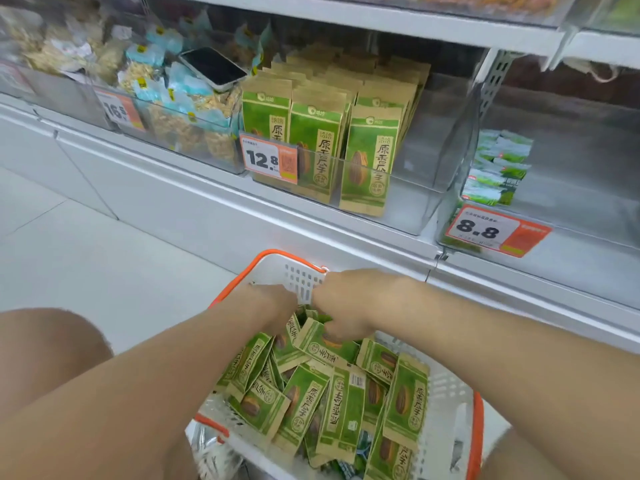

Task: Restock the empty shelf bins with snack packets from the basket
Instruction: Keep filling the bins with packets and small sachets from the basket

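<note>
A white basket with an orange rim (446, 386) sits on the floor in front of me, heaped with several green and tan snack packets (308, 400). Both hands reach into its far end. My left hand (273, 306) has its fingers curled down among the packets; what it holds is hidden. My right hand (346, 306) grips a green packet (320, 344) at the top of the heap. On the shelf above, a clear bin (412, 188) holds upright rows of the same packets (322, 133), with free space at its right side.
A phone (213, 67) lies on bagged snacks in the bin to the left. A right-hand bin (571, 188) holds a few small green and white packets (498, 168). Price tags read 12.8 (268, 157) and 8.8 (495, 230). My knees flank the basket.
</note>
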### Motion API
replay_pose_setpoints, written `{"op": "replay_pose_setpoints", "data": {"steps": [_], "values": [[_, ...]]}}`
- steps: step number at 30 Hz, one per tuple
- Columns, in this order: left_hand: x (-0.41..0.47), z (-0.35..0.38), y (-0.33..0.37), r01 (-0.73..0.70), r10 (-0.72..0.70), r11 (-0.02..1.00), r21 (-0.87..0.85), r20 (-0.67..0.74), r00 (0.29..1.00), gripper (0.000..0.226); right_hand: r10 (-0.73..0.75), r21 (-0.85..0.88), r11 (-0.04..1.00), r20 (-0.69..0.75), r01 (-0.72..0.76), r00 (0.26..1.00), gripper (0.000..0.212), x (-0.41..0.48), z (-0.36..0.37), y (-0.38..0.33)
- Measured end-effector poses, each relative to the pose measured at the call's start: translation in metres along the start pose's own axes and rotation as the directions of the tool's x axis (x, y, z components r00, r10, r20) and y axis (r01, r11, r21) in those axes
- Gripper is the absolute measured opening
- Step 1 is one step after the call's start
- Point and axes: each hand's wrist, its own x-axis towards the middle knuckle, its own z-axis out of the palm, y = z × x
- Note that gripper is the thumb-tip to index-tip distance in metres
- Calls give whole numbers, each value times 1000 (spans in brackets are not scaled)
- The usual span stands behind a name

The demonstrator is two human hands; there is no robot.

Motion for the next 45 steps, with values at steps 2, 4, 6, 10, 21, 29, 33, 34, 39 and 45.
{"op": "replay_pose_setpoints", "data": {"steps": [2,4,6,10,21,29,33,34,39,45], "values": [[4,19,-5,38,-41,998,43,49,998,19,-3,-35,999,37,4,999,5,8,7,-6],[7,35,-11,51,-56,997,60,83,995,49,-27,-45,999,35,29,999,7,14,9,-10],[10,49,-18,72,-82,986,150,58,995,55,-54,-30,998,30,55,998,11,19,9,-12],[27,68,-30,81,-104,962,262,73,992,65,-81,-56,995,30,82,996,15,28,11,-16],[24,79,-37,88,-104,961,260,50,993,53,-97,-93,990,58,102,994,12,35,18,-20],[30,94,-46,45,-30,964,261,-63,998,43,-109,-111,987,80,117,991,7,36,21,-25],[34,108,-49,30,50,908,418,-180,982,49,-116,-122,984,102,128,988,7,37,23,-30],[35,111,-49,32,59,898,440,-191,980,48,-118,-121,984,107,131,987,7,37,24,-30],[38,118,-56,-8,153,862,507,-245,957,40,-125,-120,983,108,138,986,6,39,26,-33],[38,112,-53,-133,271,838,530,-191,943,23,-113,-118,985,124,128,986,5,41,28,-34]]}}
